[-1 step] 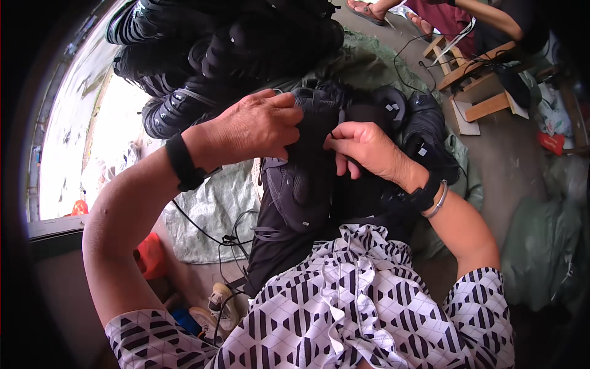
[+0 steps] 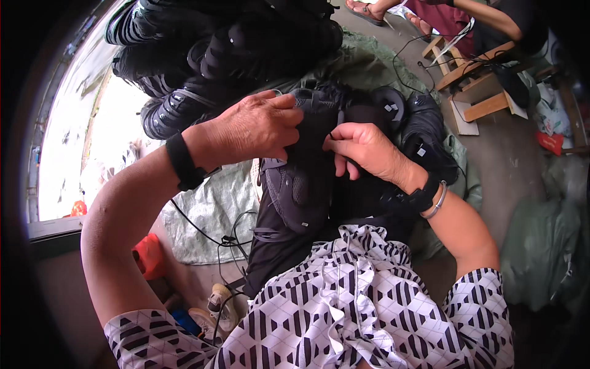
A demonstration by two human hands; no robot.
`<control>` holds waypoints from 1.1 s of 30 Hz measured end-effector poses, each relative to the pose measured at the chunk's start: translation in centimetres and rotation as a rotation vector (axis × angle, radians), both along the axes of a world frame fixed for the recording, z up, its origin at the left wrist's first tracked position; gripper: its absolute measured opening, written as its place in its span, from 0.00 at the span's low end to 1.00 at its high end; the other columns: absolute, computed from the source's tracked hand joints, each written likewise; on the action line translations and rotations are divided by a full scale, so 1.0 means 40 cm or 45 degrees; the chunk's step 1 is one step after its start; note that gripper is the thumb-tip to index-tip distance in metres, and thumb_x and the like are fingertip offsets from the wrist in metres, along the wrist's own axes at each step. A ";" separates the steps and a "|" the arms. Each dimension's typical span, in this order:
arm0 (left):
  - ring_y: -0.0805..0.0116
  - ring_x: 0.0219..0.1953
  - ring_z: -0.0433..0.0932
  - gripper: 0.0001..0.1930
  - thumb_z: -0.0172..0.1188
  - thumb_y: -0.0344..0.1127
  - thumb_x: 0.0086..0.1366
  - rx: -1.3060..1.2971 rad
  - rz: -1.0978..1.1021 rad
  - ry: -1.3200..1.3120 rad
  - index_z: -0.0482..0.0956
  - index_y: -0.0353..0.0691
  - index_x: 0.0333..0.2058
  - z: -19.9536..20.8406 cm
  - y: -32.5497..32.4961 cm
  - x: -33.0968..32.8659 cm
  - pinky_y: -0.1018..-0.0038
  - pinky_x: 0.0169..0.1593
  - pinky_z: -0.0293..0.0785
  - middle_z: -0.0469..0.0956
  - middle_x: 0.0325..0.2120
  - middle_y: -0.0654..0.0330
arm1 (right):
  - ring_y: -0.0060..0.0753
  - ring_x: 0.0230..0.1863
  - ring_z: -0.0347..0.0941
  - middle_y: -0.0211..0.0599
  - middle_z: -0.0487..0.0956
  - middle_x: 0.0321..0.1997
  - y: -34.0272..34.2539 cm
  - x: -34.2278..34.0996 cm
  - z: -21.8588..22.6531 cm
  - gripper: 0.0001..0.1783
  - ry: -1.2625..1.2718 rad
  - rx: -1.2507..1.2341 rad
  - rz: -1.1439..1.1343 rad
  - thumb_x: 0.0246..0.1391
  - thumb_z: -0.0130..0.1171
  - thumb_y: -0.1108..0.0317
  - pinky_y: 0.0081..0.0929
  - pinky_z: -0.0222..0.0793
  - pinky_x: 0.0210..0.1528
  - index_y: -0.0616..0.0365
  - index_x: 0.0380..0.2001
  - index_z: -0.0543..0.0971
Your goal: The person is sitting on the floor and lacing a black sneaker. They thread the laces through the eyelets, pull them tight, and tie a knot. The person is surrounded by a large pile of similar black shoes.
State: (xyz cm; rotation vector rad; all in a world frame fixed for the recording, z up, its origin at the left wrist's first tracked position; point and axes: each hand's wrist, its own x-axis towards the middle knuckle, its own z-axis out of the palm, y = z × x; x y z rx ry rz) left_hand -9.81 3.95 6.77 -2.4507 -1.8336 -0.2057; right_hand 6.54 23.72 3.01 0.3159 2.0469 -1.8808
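Note:
A dark grey mesh shoe upper [image 2: 296, 195] lies across my left thigh. Above it my left hand [image 2: 258, 126] is closed, its fingers curled down beside the dark material; whatever is in them is hidden. My right hand [image 2: 362, 147] pinches thumb and forefinger together at a small dark bit too fine to name, just right of the upper. Beyond the hands, another dark shoe piece [image 2: 314, 97] rests on my lap. Black bands circle both wrists.
A tall heap of black shoes [image 2: 215, 58] stands at far left. More dark shoes [image 2: 424, 126] lie right of my knees. Pale green woven sheeting [image 2: 200, 230] covers some floor, with black cords [image 2: 224, 241] over it. A wooden stool [image 2: 485, 107] and a seated person [image 2: 445, 21] are at far right.

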 end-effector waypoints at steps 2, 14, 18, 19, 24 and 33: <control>0.64 0.41 0.70 0.11 0.69 0.44 0.44 -0.123 0.092 -0.010 0.77 0.46 0.21 -0.001 0.005 0.009 0.67 0.39 0.74 0.69 0.30 0.64 | 0.16 0.14 0.68 0.36 0.77 0.20 0.000 -0.001 -0.004 0.12 -0.005 -0.005 0.006 0.62 0.52 0.65 0.13 0.63 0.19 0.64 0.40 0.77; 0.84 0.30 0.67 0.17 0.55 0.47 0.69 -0.206 0.813 -1.847 0.78 0.39 0.31 -0.021 0.027 0.046 0.81 0.36 0.64 0.71 0.26 0.72 | 0.20 0.16 0.72 0.41 0.80 0.25 0.007 -0.020 0.008 0.12 0.032 -0.224 -0.042 0.62 0.53 0.66 0.15 0.68 0.20 0.66 0.40 0.76; 0.87 0.29 0.66 0.12 0.55 0.43 0.69 -0.013 0.712 -2.102 0.78 0.41 0.34 -0.054 0.021 0.066 0.87 0.33 0.61 0.72 0.27 0.73 | 0.24 0.16 0.73 0.47 0.80 0.28 -0.052 -0.068 0.011 0.12 0.042 -0.604 0.018 0.61 0.54 0.66 0.18 0.70 0.17 0.66 0.39 0.76; 0.88 0.29 0.66 0.11 0.55 0.42 0.69 0.008 0.725 -2.100 0.78 0.40 0.36 -0.059 0.018 0.065 0.88 0.33 0.62 0.73 0.27 0.73 | 0.23 0.16 0.73 0.47 0.80 0.27 -0.069 -0.076 0.023 0.12 -0.012 -0.638 -0.003 0.61 0.53 0.66 0.18 0.69 0.17 0.66 0.38 0.76; 0.83 0.31 0.68 0.12 0.61 0.40 0.66 0.090 0.810 -2.144 0.81 0.39 0.40 -0.066 0.019 0.060 0.82 0.36 0.68 0.75 0.29 0.71 | 0.13 0.09 0.59 0.41 0.78 0.20 -0.036 -0.037 0.181 0.16 0.264 -0.716 -0.066 0.67 0.47 0.60 0.10 0.48 0.11 0.63 0.35 0.76; 0.77 0.33 0.73 0.16 0.58 0.44 0.67 -0.097 0.316 -1.857 0.78 0.34 0.38 -0.002 0.062 0.174 0.77 0.38 0.71 0.77 0.27 0.64 | 0.11 0.13 0.60 0.37 0.79 0.22 -0.027 0.013 0.233 0.16 0.618 -0.610 0.047 0.66 0.48 0.60 0.10 0.52 0.15 0.61 0.34 0.77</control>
